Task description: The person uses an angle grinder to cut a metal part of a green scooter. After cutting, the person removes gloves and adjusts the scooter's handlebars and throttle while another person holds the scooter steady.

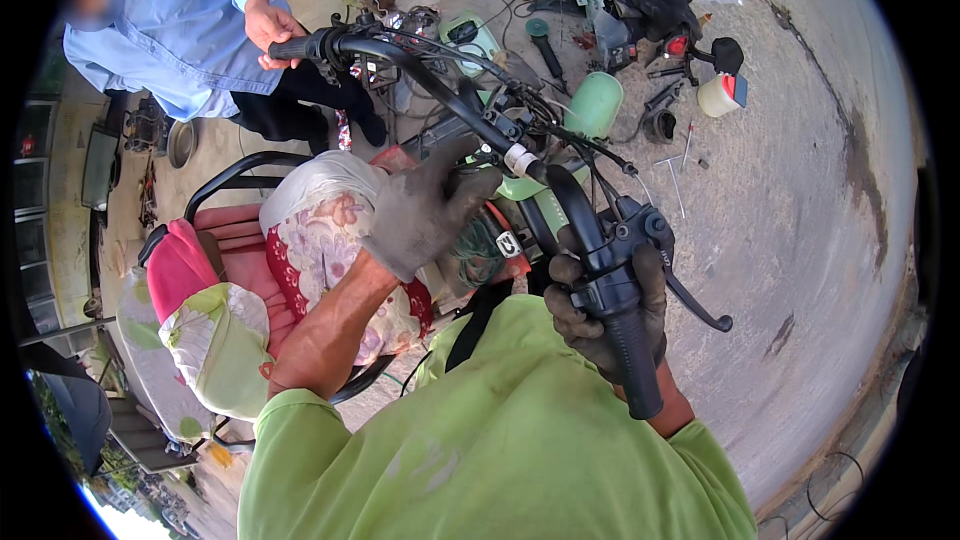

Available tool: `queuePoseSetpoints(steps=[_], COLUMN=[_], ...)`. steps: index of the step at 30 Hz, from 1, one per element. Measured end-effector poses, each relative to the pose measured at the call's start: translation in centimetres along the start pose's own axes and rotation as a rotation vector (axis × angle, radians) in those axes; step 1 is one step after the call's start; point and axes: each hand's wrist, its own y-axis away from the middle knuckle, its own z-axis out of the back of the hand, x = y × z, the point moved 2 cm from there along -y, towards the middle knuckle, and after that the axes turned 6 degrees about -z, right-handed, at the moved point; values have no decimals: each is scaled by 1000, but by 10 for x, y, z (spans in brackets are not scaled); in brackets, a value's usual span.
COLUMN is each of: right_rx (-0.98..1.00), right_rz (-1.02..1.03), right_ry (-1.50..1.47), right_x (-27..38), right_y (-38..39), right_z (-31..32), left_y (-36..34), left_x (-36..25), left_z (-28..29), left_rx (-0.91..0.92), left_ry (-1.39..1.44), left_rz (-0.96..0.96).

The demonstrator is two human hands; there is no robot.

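A black motorbike handlebar (420, 70) runs from upper left to lower right, with a light band of tape (520, 160) near its middle. My right hand (585, 315), in a dark work glove, wraps round the black switch housing (605, 285) just above the rubber grip (637, 365). A brake lever (700, 305) sticks out beside it. My left hand (425, 210), gloved in grey, is near the bar's middle, thumb and forefinger apart; its other fingers are partly hidden. Cables and wires (560, 130) hang around the bar's centre.
A co-worker's hand (268, 28) holds the bar's far-left end. At left stands a chair (240, 230) with cloth and cushions. Beyond the bar lie motorbike parts (640, 10), a green panel (595, 105), a white container (718, 97) and a T-handle tool (680, 170) on concrete.
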Motion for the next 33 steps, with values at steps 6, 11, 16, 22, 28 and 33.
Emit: queuePoseSetpoints(steps=[6,11,16,22,28,33], right_rx=[33,1,32,41,36,-4], right_rz=[9,4,-2,-5,1,-8], right_ry=[18,25,-9,-28,-17,-44], right_x=[1,2,2,1,2,2], right_y=[0,1,0,0,0,3], right_z=[2,-3,-2,0,0,0], left_y=[5,-4,5,3,0,-15], left_x=[-1,25,58,83,59,53], left_z=[-25,14,-9,-70,-73,-59], left_rx=[-134,100,55,-190,-362,-354], left_ry=[44,-168,405,1231,930,681], left_rz=[-84,-597,-273,-195,-38,42])
